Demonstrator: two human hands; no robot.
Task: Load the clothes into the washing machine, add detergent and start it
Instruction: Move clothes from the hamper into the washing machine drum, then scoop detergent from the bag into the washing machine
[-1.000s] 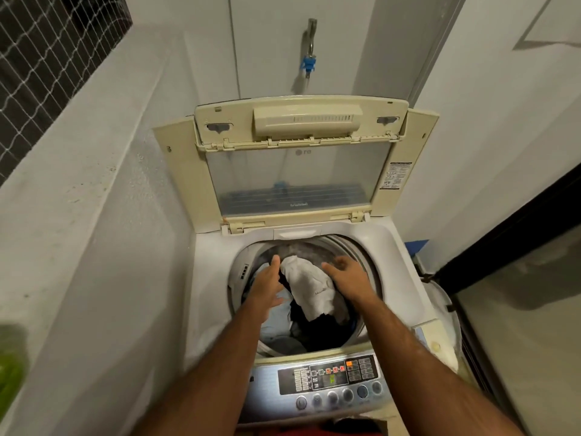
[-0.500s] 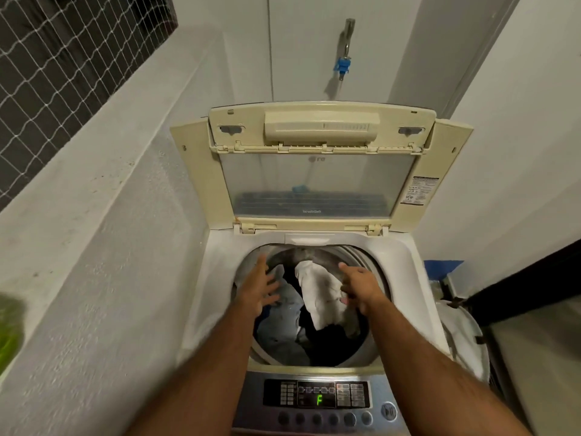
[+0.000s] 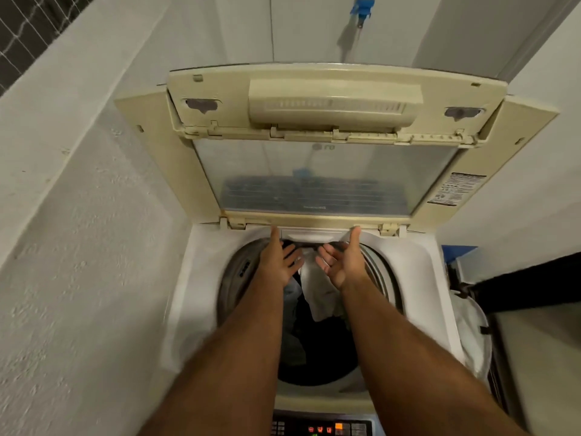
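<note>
Two hands: both raised over the back of the drum mouth, empty, holding nothing.
Left hand [image 3: 278, 262]: fingers spread and loose, back of hand up, thumb reaching toward the lid hinge line.
Right hand [image 3: 344, 262]: palm turned inward, fingers relaxed and apart, thumb pointing up near the lid's lower edge.
Likely reason for pose: palms face each other over the pile, which reads as letting go of the laundry, or a reach for the lid; cannot tell which.
Clothes [image 3: 317, 294]: inside the drum, a white garment draped on top between the hands, dark items beneath, a pale blue piece at left. Load sits below the rim.
Drum [image 3: 382, 278]: round opening of the top-loading washing machine [image 3: 201, 278], grey ring visible on both sides.
Lid [image 3: 314, 180]: folded up and back against the wall, clear window facing the camera, propped so the opening is free.
Control panel [image 3: 323, 427]: at bottom edge, orange lights lit, so power seems on.
Tap [image 3: 361, 9]: blue fitting on the wall above.
Detergent: not seen.
Stage, judged: loading about done; detergent and start remain.
</note>
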